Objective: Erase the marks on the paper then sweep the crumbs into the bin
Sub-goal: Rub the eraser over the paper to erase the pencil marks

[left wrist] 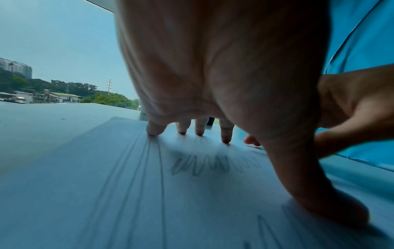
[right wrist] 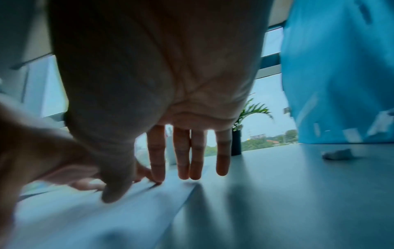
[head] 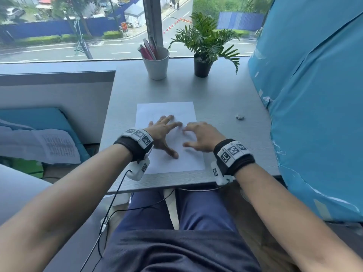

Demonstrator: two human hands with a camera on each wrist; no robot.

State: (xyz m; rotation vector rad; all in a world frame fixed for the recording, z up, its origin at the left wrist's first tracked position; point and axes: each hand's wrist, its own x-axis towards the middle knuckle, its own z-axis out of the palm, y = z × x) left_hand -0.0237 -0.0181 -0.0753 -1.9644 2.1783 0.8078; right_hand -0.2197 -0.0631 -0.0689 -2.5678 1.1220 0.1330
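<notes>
1. The paper [head: 169,134] lies flat on the grey surface [head: 225,107], its long axis running away from the person toward the window, its near edge close to the surface's front edge.
2. The small whitish lump [head: 239,117] on the bare surface, probably the eraser though too small to tell, lies to the right of the paper and well apart from it. It is off to the right of the right hand [head: 202,137] and a little farther from the person.
3. The right hand is the nearer of the two to that lump; the left hand [head: 164,132] is on the far side of it, over the middle of the sheet.
4. Left grip: fingers spread and straight, fingertips [left wrist: 153,132] and thumb pressing the paper down. It holds nothing.
5. Right grip: fingers apart and relaxed, hanging toward the right part of the paper, the index tip seemingly touching it. It holds nothing.
6. Pencil zigzags [left wrist: 204,166] and long lines remain on the sheet in the left wrist view, so erasing appears not yet done.
7. No bin is visible in any view.
8. Judgement: the coming move likely calls for the right hand to reach rightward for the lump while the left pins the sheet.
</notes>
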